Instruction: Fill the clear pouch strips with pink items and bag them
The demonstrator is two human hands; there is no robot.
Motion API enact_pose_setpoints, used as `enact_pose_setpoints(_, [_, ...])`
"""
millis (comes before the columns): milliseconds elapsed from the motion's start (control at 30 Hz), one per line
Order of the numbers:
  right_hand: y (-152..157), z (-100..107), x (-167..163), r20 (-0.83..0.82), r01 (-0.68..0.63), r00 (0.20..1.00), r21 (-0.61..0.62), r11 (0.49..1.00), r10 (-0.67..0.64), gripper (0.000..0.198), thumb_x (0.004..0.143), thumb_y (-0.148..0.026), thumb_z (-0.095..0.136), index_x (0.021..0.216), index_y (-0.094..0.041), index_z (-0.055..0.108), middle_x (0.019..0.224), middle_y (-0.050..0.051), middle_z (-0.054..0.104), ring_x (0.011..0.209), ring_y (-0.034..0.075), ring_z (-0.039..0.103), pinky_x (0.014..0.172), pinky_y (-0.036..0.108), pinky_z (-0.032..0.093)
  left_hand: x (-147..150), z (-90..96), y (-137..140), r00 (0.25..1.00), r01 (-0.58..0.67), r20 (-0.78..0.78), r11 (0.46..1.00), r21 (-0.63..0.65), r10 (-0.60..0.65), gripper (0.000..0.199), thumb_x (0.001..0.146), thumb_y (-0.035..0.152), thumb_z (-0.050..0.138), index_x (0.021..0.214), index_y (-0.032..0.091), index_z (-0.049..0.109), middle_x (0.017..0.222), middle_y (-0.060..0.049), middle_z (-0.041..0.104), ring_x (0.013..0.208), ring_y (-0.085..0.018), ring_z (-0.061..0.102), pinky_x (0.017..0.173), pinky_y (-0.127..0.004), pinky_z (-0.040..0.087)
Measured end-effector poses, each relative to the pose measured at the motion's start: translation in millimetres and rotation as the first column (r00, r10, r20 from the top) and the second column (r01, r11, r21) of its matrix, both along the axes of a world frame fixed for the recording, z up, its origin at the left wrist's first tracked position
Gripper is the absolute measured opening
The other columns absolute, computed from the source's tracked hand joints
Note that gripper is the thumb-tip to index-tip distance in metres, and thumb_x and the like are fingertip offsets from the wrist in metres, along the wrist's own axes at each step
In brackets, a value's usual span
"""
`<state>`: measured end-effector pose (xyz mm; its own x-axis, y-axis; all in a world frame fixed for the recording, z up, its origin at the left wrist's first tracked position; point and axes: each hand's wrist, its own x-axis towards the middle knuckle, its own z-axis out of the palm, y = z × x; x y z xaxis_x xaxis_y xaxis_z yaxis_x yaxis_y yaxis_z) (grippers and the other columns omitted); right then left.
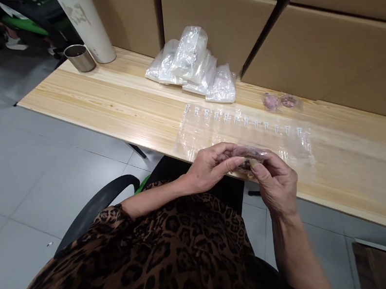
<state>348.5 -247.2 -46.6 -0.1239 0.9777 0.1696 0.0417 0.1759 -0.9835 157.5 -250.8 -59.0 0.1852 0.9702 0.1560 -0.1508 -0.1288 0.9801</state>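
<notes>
Just below the centre of the frame, the left hand (211, 167) and the right hand (275, 180) met at the near edge of the wooden table (111, 101), fingertips of both pinched on a small clear bag (250, 155) with something dark and pinkish inside. The bag sat between the two thumbs, held just above the table edge; whether its mouth was open could not be told. The step in hand looked like closing or filling that little bag, and the next move would call for a firm, even pinch along its top edge without spilling the contents.

Just beyond the hands lay a flat row of empty clear bags (243, 130), overlapping, their tops lined up. Two small pink pieces (279, 101) lay further back to the right. A heap of plastic bag bundles (195, 66) rested against cardboard boxes (214, 15) at the top centre. In the upper left stood a white flask (79, 2) with a metal cup (79, 57) beside it.
</notes>
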Motion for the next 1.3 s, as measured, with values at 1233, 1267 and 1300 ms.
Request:
enact_pose_setpoints(1233, [125.1, 14.3, -49.9, 0.052, 0.041, 0.998, -0.438, 0.898, -0.021, 0.043, 0.070, -0.037, 0.102, 0.061, -0.020, 0.064, 0.053, 0.003, 0.063, 0.042, 0.009, 0.049, 0.033, 0.022, 0.035, -105.0, -4.6, 46.5, 0.235, -0.347, -0.817, 0.830, 0.436, 0.527, 0.042, 0.095, 0.061, 0.067, 0.100, 0.020, 0.066, 0.110, -0.016, 0.066, 0.109, -0.034, 0.058, 0.100, -0.055, 0.052])
enact_pose_setpoints(1267, [129.8, 11.7, -50.7, 0.049, 0.044, 0.999, -0.436, 0.899, -0.025, 0.041, 0.069, -0.036, 0.103, 0.063, -0.020, 0.065, 0.052, 0.002, 0.063, 0.041, 0.009, 0.049, 0.032, 0.022, 0.035, -104.0, -4.3, 47.8, 0.251, -0.338, -0.815, 0.836, 0.433, 0.523, 0.037, 0.095, 0.058, 0.067, 0.097, 0.021, 0.064, 0.108, -0.015, 0.066, 0.108, -0.034, 0.058, 0.099, -0.054, 0.052])
enact_pose_setpoints(1300, [133.7, 9.5, -50.7, 0.042, 0.041, 0.999, -0.436, 0.899, -0.025, 0.039, 0.069, -0.035, 0.103, 0.065, -0.020, 0.067, 0.052, 0.002, 0.062, 0.041, 0.010, 0.049, 0.032, 0.022, 0.036, -102.9, -3.6, 48.7, 0.272, -0.330, -0.811, 0.842, 0.426, 0.517, 0.032, 0.096, 0.053, 0.066, 0.095, 0.022, 0.062, 0.105, -0.015, 0.066, 0.106, -0.033, 0.059, 0.099, -0.054, 0.052])
